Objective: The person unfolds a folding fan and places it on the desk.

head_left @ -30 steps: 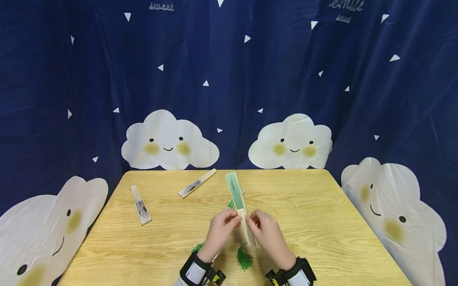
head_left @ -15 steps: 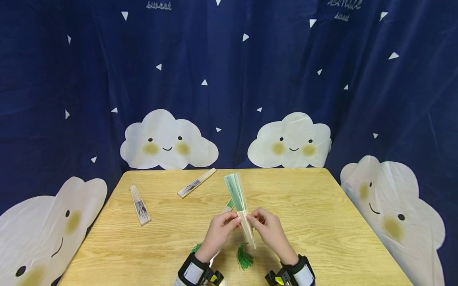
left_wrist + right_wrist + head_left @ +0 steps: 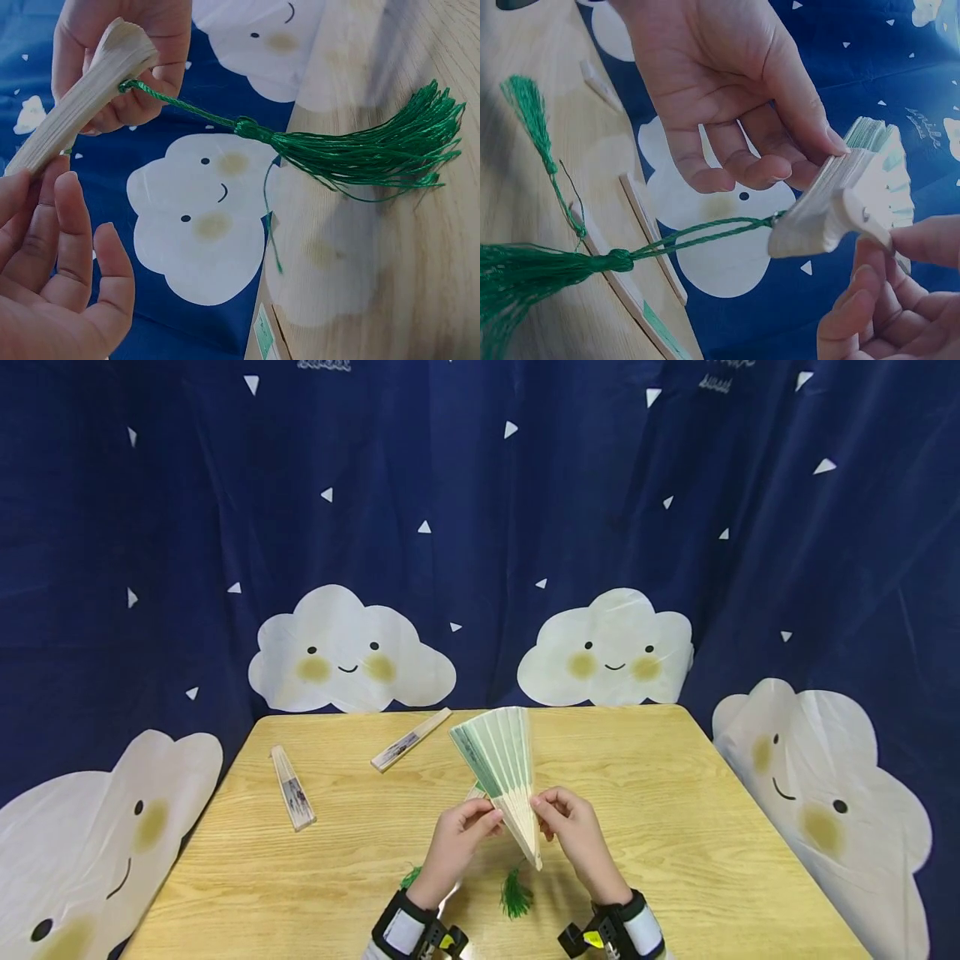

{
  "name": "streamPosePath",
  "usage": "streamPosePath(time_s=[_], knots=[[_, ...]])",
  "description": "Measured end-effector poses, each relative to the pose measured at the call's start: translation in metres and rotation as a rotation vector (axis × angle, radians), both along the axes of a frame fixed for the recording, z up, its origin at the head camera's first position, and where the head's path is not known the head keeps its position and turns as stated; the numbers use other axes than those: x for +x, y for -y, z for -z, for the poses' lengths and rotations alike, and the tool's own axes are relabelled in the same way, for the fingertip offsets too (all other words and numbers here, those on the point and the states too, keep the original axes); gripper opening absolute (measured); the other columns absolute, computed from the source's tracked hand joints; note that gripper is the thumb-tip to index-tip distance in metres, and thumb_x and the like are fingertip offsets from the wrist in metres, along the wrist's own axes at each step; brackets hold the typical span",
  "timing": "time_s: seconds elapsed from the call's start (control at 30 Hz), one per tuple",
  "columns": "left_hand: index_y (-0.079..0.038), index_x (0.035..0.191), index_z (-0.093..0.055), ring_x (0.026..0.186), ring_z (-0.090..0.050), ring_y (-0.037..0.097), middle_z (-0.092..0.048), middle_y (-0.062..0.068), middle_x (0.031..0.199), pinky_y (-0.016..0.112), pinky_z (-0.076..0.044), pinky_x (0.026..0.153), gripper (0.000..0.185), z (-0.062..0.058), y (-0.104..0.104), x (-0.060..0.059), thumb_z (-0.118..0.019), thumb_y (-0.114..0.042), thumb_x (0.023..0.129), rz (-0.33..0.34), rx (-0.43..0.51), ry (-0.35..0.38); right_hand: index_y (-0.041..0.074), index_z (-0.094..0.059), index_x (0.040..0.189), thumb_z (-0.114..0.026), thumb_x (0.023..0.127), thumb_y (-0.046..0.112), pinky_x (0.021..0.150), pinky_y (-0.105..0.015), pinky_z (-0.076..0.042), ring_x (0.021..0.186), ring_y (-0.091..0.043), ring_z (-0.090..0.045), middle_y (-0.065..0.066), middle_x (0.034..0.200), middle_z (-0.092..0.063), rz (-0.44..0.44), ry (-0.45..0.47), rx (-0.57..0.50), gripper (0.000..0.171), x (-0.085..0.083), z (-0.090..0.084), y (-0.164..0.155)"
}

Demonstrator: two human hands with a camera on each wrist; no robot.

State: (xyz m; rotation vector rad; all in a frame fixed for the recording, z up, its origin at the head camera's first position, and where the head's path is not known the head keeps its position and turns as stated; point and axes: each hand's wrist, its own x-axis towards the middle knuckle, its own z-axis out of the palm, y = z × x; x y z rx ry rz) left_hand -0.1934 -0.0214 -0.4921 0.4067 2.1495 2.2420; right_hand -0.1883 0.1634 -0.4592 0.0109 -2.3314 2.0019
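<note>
Fan (image 3: 501, 758), green and partly spread, stands above the table (image 3: 675, 827), its leaf pointing away from the person and its wooden ribs meeting near the hands. Left hand (image 3: 457, 837) pinches the ribs on the fan's left side, thumb and fingertips together on the outer guard; the wrist view shows its fingers (image 3: 71, 225) lying against the wood. Right hand (image 3: 573, 828) pinches the ribs on the fan's right side, fingers curled round the other guard. A green tassel (image 3: 515, 896) hangs on a cord from the fan's pivot, below the hands and just above the table; the wrist view shows its strands (image 3: 375, 146) flaring out.

A second fan (image 3: 474, 792) lies on the table behind the held one, mostly hidden, its own tassel (image 3: 410, 877) showing left of the left wrist. Two closed fans lie further left of the held fan: one (image 3: 411, 741) near the table's far edge, another (image 3: 293, 787) near its left edge. A blue curtain (image 3: 480, 527) with clouds hangs behind the table.
</note>
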Motion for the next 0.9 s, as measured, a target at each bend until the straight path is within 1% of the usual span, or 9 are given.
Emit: streamPosePath(time_s=[0.13,0.2,0.4,0.53,0.63,0.7,0.77,0.8,0.9], knots=[[0.004,0.099,-0.068,0.077,-0.068,0.010,-0.067,0.028,0.095,0.033,-0.059,0.081,0.024,0.000,0.001,0.000,-0.066,-0.019,0.092,-0.025,0.010,-0.003,-0.005,-0.059,0.093,-0.062,0.095,0.019,0.055,-0.023,-0.046,0.061,-0.011,-0.051,-0.001,0.069,-0.053,0.002,0.034,-0.077,0.024,-0.002,0.003,-0.003],[0.006,0.100,-0.068,0.077,-0.068,0.009,-0.067,0.029,0.095,0.037,-0.059,0.082,0.024,-0.001,0.002,0.000,-0.066,-0.018,0.092,-0.040,0.024,-0.006,-0.005,-0.058,0.093,-0.061,0.096,0.018,0.055,-0.023,-0.046,0.061,-0.011,-0.051,0.000,0.071,-0.052,0.011,0.052,-0.135,0.023,-0.004,0.004,-0.005],[0.007,0.100,-0.067,0.077,-0.068,0.011,-0.067,0.030,0.094,0.031,-0.059,0.082,0.024,-0.003,0.003,0.002,-0.065,-0.016,0.093,-0.084,0.049,-0.016,0.003,-0.054,0.083,-0.055,0.097,0.011,0.053,-0.019,-0.045,0.058,-0.008,-0.052,0.001,0.068,-0.053,0.014,0.118,-0.312,0.016,-0.007,0.009,-0.011],[0.003,0.097,-0.069,0.077,-0.068,0.013,-0.066,0.031,0.092,0.027,-0.058,0.079,0.021,-0.004,0.004,0.002,-0.065,-0.018,0.093,-0.117,0.061,-0.015,0.007,-0.053,0.076,-0.053,0.097,0.010,0.052,-0.017,-0.044,0.057,-0.007,-0.052,0.001,0.065,-0.056,0.007,0.133,-0.377,0.022,-0.008,0.012,-0.016],[0.002,0.096,-0.069,0.075,-0.068,0.012,-0.066,0.031,0.090,0.026,-0.058,0.078,0.021,-0.002,0.004,0.001,-0.066,-0.018,0.093,-0.157,0.083,-0.020,0.008,-0.055,0.075,-0.054,0.097,0.011,0.052,-0.016,-0.045,0.058,-0.007,-0.054,0.001,0.067,-0.059,0.018,0.142,-0.425,0.022,-0.008,0.015,-0.020],[0.004,0.096,-0.068,0.075,-0.067,0.011,-0.066,0.026,0.088,0.027,-0.058,0.077,0.021,-0.002,0.004,0.001,-0.066,-0.017,0.092,-0.186,0.117,-0.026,0.009,-0.057,0.076,-0.053,0.098,0.011,0.053,-0.016,-0.046,0.059,-0.008,-0.055,0.001,0.068,-0.062,0.024,0.147,-0.467,0.022,-0.008,0.016,-0.022],[0.006,0.096,-0.067,0.074,-0.067,0.011,-0.067,0.014,0.083,0.026,-0.058,0.076,0.022,-0.002,0.004,0.001,-0.066,-0.015,0.092,-0.218,0.142,-0.039,0.010,-0.059,0.077,-0.053,0.099,0.011,0.055,-0.015,-0.047,0.061,-0.007,-0.056,0.001,0.071,-0.064,0.012,0.143,-0.517,0.023,-0.008,0.017,-0.025],[0.007,0.096,-0.067,0.073,-0.067,0.010,-0.067,0.013,0.083,0.026,-0.058,0.076,0.022,-0.003,0.004,0.001,-0.066,-0.014,0.092,-0.231,0.154,-0.047,0.010,-0.060,0.078,-0.053,0.099,0.011,0.056,-0.015,-0.048,0.062,-0.007,-0.057,0.001,0.072,-0.065,0.006,0.141,-0.541,0.023,-0.007,0.017,-0.025],[0.008,0.096,-0.066,0.071,-0.067,0.008,-0.066,0.002,0.078,0.024,-0.057,0.075,0.022,-0.004,0.003,0.002,-0.066,-0.014,0.093,-0.271,0.159,-0.068,0.010,-0.061,0.077,-0.052,0.100,0.010,0.058,-0.015,-0.050,0.064,-0.006,-0.059,0.001,0.074,-0.068,-0.020,0.131,-0.628,0.024,-0.006,0.018,-0.026]])
